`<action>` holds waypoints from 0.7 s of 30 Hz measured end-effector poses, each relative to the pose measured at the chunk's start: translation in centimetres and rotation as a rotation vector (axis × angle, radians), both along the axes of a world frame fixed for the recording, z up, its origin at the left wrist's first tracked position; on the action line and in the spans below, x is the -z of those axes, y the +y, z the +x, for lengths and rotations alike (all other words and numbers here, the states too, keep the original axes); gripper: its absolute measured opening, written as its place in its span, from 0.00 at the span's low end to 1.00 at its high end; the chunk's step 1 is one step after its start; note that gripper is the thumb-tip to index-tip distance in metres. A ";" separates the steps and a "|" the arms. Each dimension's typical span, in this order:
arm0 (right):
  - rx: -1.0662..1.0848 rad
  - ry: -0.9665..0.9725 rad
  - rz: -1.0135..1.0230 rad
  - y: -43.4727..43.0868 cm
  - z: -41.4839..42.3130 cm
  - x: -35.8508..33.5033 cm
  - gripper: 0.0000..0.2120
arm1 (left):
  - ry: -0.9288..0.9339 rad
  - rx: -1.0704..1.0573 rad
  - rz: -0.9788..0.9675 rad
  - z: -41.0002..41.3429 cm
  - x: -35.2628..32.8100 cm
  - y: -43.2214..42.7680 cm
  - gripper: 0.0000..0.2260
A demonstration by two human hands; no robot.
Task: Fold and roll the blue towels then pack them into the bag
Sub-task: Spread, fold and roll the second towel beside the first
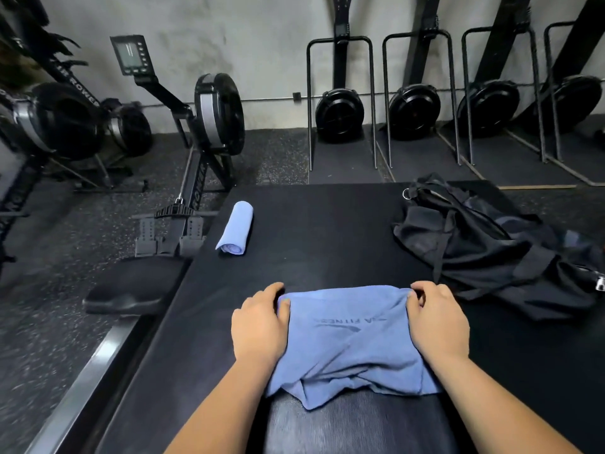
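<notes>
A blue towel (350,342) with a dark logo lies folded and rumpled on the black mat (327,231) right in front of me. My left hand (260,326) pinches its far left corner, thumb on top of the cloth. My right hand (437,322) grips the far right corner with curled fingers. A second blue towel (235,228), rolled into a tube, rests near the mat's far left edge. The black bag (491,247) lies slumped and crumpled at the right side of the mat, its straps loose.
A rowing machine (196,152) stands just left of the mat, its seat (127,290) and rail close to the mat's edge. More rowers (340,113) are stored upright against the back wall. Speckled rubber floor surrounds the mat.
</notes>
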State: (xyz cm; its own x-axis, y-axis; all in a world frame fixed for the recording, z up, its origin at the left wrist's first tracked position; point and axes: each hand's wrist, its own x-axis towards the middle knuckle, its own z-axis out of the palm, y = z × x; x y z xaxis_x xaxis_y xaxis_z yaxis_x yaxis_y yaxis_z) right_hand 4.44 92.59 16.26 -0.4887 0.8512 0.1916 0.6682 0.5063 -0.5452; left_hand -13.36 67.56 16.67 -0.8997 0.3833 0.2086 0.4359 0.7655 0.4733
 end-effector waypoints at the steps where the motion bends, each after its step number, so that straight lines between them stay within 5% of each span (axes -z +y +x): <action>1: 0.000 0.004 -0.003 0.0 0.0 0.0 0.10 | 0.024 -0.001 -0.049 0.0 0.1 0.1 0.14; 11: -0.099 0.204 -0.102 0.5 1.0 -0.6 0.04 | -0.078 0.014 0.143 -0.4 0.0 -0.6 0.06; 17: -0.156 0.254 -0.245 0.8 1.7 -2.1 0.06 | -0.073 0.213 -0.035 -1.3 -0.9 -0.4 0.10; 21: -0.157 0.288 -0.262 1.0 2.0 -3.4 0.10 | -0.173 0.200 -0.002 -2.3 -1.8 -0.2 0.03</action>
State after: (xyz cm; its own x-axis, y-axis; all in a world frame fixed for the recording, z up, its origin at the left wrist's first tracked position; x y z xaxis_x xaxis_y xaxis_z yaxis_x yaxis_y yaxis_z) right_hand 6.44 93.58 19.66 -0.5746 0.8086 0.1260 0.3955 0.4091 -0.8223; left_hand -15.69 67.37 18.44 -0.8282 0.5576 0.0568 0.4913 0.6734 0.5524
